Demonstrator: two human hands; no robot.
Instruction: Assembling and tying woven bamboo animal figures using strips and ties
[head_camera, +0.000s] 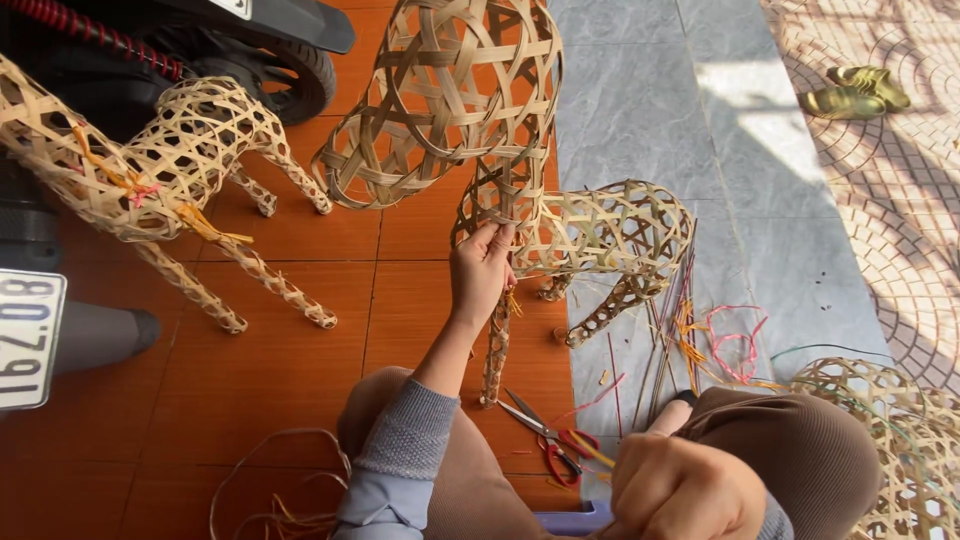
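A woven bamboo deer figure (600, 235) stands on the floor in front of me, its big openwork head and neck (450, 100) rising toward the camera. My left hand (482, 270) grips the figure at the base of the neck, above a front leg (494, 350). My right hand (685, 490) is a closed fist low in the view, near my knee, pinching thin yellow strips (590, 452). Red-handled scissors (548, 440) lie on the tiles between my hands.
A second woven deer (160, 170) stands at the left beside a parked scooter (200, 40) and its plate (28, 340). Loose coloured strips (700, 340) lie at the right, a woven basket piece (890, 430) beyond. Green sandals (855, 90) sit far right.
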